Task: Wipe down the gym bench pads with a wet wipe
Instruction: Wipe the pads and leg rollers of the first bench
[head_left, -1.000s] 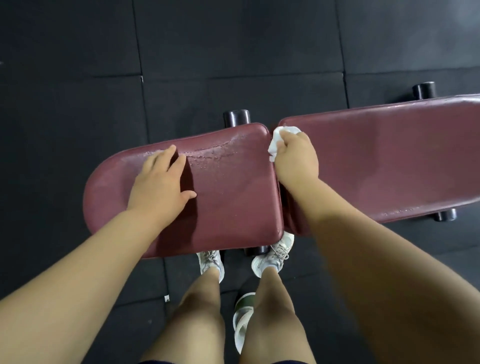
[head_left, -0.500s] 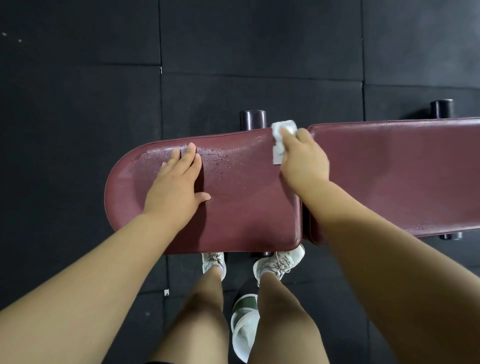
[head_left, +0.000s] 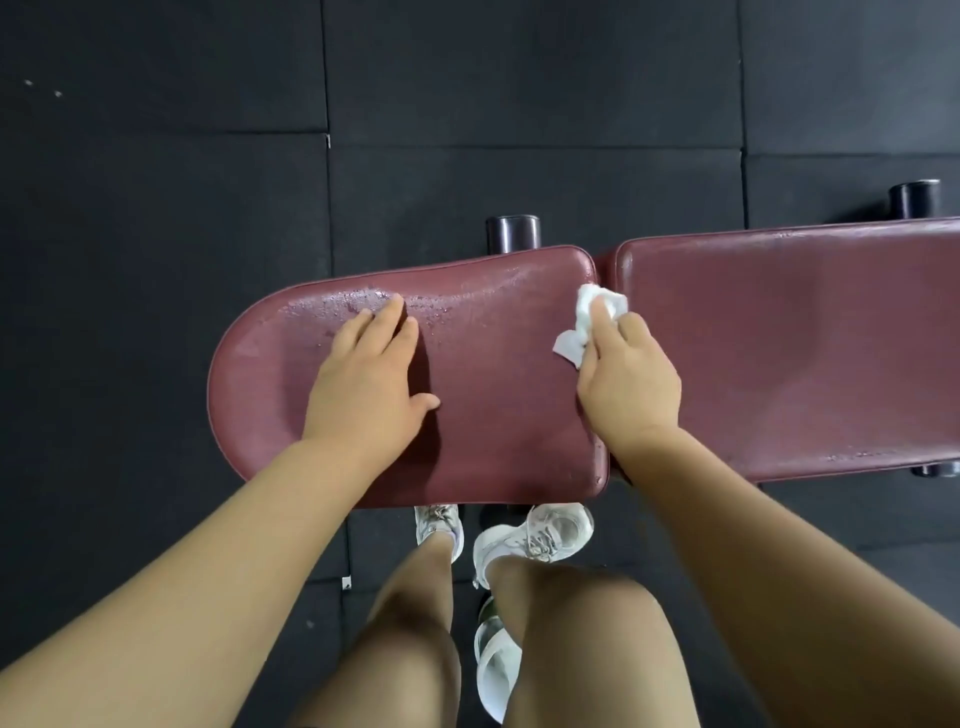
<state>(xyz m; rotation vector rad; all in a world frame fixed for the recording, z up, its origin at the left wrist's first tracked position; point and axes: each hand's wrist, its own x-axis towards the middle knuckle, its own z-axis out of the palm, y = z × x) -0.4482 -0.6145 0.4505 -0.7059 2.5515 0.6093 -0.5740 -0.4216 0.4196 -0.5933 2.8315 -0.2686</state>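
So right hand (head_left: 628, 387) pinches the wet wipe (head_left: 584, 317) on the seat pad (head_left: 493, 395), far right; left hand (head_left: 363, 384) flat, fingers together.

Upper limbs: left hand (head_left: 363, 379) and right hand (head_left: 628, 384) are bare, and the forearms (head_left: 223, 561) are bare up to the frame edge.

Lower limbs: legs (head_left: 410, 649) are bare from knee to ankle.

Footwear: white lace-up trainers with pale grey laces, below and between the hands. The left trainer (head_left: 439, 522) is nearer the left hand, the right trainer (head_left: 540, 535) nearer the right hand.
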